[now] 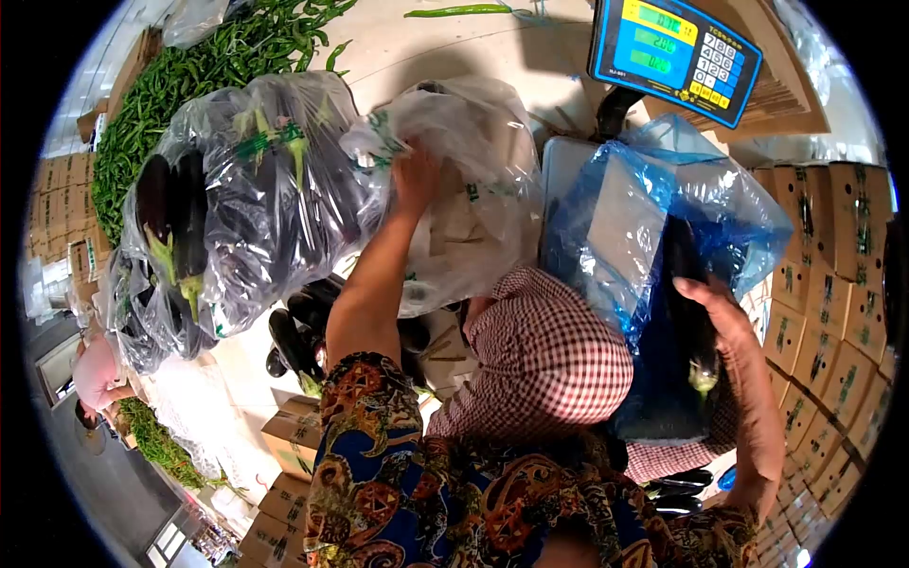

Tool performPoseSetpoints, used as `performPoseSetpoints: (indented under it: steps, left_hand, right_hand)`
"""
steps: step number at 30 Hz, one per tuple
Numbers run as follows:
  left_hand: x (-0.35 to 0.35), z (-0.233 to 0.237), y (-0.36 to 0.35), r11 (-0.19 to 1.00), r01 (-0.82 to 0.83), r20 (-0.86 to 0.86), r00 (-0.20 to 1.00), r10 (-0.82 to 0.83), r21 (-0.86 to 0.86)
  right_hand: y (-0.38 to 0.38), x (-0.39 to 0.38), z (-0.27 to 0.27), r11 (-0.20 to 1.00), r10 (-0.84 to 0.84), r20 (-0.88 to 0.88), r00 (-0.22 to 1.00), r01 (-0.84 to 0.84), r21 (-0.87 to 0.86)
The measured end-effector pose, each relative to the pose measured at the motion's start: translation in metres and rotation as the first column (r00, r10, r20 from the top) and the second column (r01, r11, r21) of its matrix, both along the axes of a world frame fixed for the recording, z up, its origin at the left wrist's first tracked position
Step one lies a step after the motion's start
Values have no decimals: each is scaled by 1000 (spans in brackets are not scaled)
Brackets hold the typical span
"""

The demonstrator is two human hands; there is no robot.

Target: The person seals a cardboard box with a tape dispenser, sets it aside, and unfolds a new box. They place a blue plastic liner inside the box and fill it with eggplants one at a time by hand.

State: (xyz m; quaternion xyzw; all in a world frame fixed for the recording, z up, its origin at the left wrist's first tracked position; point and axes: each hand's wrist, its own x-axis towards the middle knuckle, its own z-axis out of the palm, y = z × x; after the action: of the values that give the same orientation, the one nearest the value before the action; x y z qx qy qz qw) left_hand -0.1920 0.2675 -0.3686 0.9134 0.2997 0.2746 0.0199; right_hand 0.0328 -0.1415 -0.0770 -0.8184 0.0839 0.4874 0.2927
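Observation:
My left hand is closed on the white clear plastic bag at the top middle; the plastic partly hides its fingers. At the right, my right hand wraps round a long dark eggplant, its green stem end pointing down in the view. This eggplant lies along the blue plastic bag, which is spread over a flat pan beside the scale display. Clear bags of eggplants lie to the left of my left hand.
Green peppers are heaped at the upper left. Loose eggplants lie below the bags. Checked cloth covers the middle. Cardboard boxes are stacked at the right. Another person in pink bends at the far left.

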Motion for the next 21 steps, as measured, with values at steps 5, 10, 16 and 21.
performPoseSetpoints:
  steps: [5,10,16,21]
  left_hand:
    - [27,-19,52,960,-226,-539,836,105,-164]
    - [21,-86,86,950,-296,-581,758,297,99]
    - [30,6,87,919,-355,-495,838,231,-172]
    - [29,-4,46,599,-498,-560,823,97,-627]
  right_hand:
    - [-1,2,-92,951,-289,-74,954,295,87]
    - [-40,21,-187,946,323,2,947,-323,30]
    - [-40,17,-182,665,724,-64,687,-720,-199]
    - [-7,1,-102,164,985,3,175,-916,-366]
